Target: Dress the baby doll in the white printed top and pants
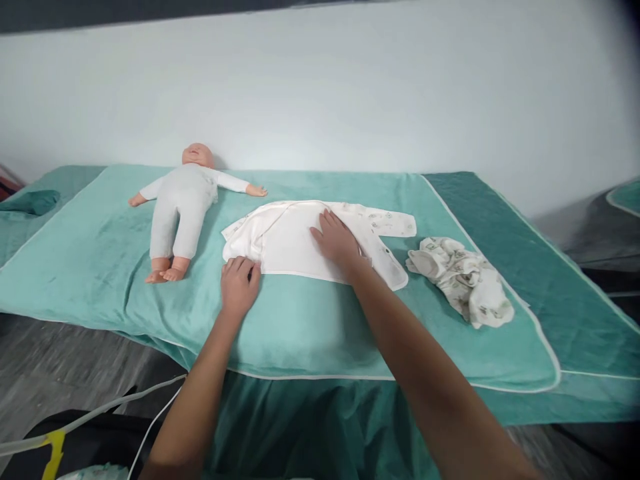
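A white baby shirt (295, 240) is laid out on the green cover, with one printed sleeve stretched to the right and the left side folded inward. My right hand (336, 240) lies flat on the middle of the shirt, its fingers spread. At the shirt's lower left edge, my left hand (240, 285) rests with its fingertips on the cloth and its thumb alongside. No cloth shows pinched in either hand. To the left a baby doll (183, 193) in a white suit lies on its back, arms out, apart from my hands.
A crumpled printed baby garment (463, 277) lies right of the shirt. The green cover (320, 333) spreads over the bed against a white wall (320, 93). At the lower left, a pale cable (110, 403) with yellow tape crosses above a dark object.
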{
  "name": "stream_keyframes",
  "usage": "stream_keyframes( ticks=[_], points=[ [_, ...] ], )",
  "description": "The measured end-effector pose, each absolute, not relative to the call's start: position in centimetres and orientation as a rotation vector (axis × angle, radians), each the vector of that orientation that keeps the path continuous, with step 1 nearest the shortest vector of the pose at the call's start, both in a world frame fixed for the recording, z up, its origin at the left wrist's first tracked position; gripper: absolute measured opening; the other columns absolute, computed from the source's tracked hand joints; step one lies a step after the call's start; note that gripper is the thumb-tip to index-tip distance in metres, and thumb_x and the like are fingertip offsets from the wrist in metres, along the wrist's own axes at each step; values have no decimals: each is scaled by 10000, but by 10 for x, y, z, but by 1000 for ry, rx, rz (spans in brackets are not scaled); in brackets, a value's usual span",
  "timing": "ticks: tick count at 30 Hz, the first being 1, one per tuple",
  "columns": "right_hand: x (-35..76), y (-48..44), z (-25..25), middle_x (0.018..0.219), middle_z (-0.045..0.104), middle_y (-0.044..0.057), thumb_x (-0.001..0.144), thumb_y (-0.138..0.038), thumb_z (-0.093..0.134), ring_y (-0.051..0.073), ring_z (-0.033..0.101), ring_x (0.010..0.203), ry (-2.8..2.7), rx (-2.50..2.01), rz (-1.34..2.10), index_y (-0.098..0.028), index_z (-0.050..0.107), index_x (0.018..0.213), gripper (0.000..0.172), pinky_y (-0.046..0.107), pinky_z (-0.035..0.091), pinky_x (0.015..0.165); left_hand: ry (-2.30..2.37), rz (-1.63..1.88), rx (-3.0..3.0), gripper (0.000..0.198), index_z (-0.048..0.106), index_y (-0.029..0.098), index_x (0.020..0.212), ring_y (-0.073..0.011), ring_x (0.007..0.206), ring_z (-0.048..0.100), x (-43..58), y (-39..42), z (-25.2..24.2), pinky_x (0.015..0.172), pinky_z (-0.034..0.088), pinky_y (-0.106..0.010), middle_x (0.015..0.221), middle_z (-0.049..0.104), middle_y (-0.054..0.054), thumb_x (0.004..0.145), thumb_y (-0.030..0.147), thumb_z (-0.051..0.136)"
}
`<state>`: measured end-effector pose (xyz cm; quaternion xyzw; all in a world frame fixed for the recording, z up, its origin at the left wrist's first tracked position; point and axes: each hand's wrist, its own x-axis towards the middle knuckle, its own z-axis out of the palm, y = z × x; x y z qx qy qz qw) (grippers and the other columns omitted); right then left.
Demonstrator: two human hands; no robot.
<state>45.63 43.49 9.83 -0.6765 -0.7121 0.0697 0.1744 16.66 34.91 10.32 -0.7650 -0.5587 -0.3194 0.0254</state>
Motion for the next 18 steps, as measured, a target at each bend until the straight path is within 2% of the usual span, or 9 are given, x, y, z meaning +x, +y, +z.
stream_keyframes(
  ticks=[4,8,11,13,15,17,18],
  points=[
    [474,406,97,1699,301,218,1046,-468,316,321,245,1610,-2107,-1878,207,-1,405,1573,710,501,248,1311,-1675,-881,-2595,203,694,227,950,-253,999,624,154,349,120,861,450,-398,994,722,-77,1019,301,518],
    [453,416,111,1690,359,156,1037,-496,341,297,314,1587,-2081,-1805,336,-95,441,1572,677,483,268,1313,-1661,-1065,-2676,215,690,240,1131,-239,1176,626,105,370,155,1059,473,-405,1209,716,-74,1009,314,530],
    [396,459,131,1686,375,131,1036,-496,361,281,341,1574,-1964,-1710,430,-126,422,1579,660,481,293,1303,-1793,-1150,-2409,346,652,222,1282,-297,1421,491,45,402,172,1238,343,-492,1454,597,-123,984,370,554],
    [344,499,143,1665,410,134,1042,-482,367,275,379,1549,-1974,-1551,480,-120,410,1578,648,465,325,1284,-1963,-1114,-2333,558,565,196,1420,-377,1559,304,6,427,174,1280,246,-587,1626,416,-165,921,434,642],
    [291,543,154,1601,488,164,1050,-452,359,288,440,1501,-1998,-1436,461,-113,471,1516,587,472,341,1265,-2228,-1097,-2326,755,451,159,1523,-418,1609,182,-23,449,169,1287,203,-629,1695,289,-205,882,478,690],
    [245,586,162,1549,529,200,1049,-419,380,320,456,1479,-2035,-1419,460,-81,503,1462,548,488,347,1249,-2455,-1170,-2307,842,361,139,1581,-400,1622,172,-39,467,162,1304,197,-598,1711,259,-218,892,498,684],
    [227,607,165,1542,524,228,1045,-415,398,343,455,1475,-2023,-1458,486,-48,474,1471,568,508,348,1242,-2502,-1270,-2280,839,355,143,1587,-387,1611,228,-42,476,159,1304,224,-577,1700,297,-214,902,510,673]
  ],
)
